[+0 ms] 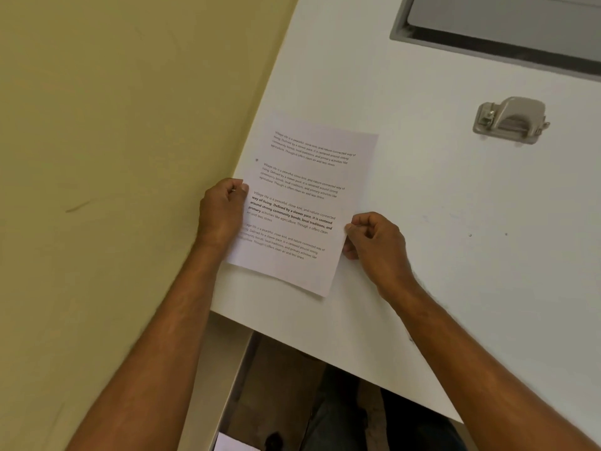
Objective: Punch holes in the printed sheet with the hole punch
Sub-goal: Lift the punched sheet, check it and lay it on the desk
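1. Wall [113, 125]: flat yellow-green surface filling the left side, marked by faint scuffs and one dark streak.
2. Desk [455, 206]: white top butted against the wall, with a few small specks.
3. Recessed grey panel [500, 24]: set into the desk's far right corner.
4. Under the desk: dim, indistinct.
5. Light: soft, even.

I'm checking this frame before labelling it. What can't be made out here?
All in the head view:
- Printed sheet: left edge partly covered by the left hand; a dark spot near that margin is too small to tell hole from mark.
- Right hand: fingers curl under, grip hidden.
- Hole punch: slot too small to see.
- Grey recessed panel: cut off by the frame.
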### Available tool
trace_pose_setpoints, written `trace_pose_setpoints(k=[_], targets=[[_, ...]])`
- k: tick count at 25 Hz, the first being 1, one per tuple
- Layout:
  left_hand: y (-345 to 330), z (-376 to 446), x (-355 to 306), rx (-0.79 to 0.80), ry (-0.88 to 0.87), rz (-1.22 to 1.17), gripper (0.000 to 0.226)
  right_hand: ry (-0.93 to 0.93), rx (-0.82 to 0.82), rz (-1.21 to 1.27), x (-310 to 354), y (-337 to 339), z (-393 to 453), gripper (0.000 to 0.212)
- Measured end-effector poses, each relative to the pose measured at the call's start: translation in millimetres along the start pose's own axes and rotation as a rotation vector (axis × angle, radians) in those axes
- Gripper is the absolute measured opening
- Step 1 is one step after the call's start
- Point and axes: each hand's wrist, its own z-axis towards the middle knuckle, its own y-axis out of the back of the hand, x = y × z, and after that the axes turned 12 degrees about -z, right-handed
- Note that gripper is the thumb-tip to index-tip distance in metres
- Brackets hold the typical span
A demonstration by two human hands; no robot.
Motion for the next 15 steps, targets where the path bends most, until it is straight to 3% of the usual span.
trace_pose_setpoints(k=[3,6,9,15], targets=[[-2.2,-17.5,-3.0,-0.076,-0.112,0.157,0.025,0.005,-0.026,-0.021,-0.9,-2.9,0.8,0.013],[-8.3,-38.3,3.8,0.000,-0.255,0.394,0.047,0.015,-0.040,-0.047,0.4,-5.2,1.9,0.012],[-14.5,-50.6,8.3,0.106,-0.235,0.550,0.061,0.025,-0.045,-0.050,-0.2,-6.7,2.2,0.011],[-16.7,-51.8,11.1,0.133,-0.195,0.538,0.066,0.077,-0.102,-0.043,-1.7,-12.2,-0.4,0.015]])
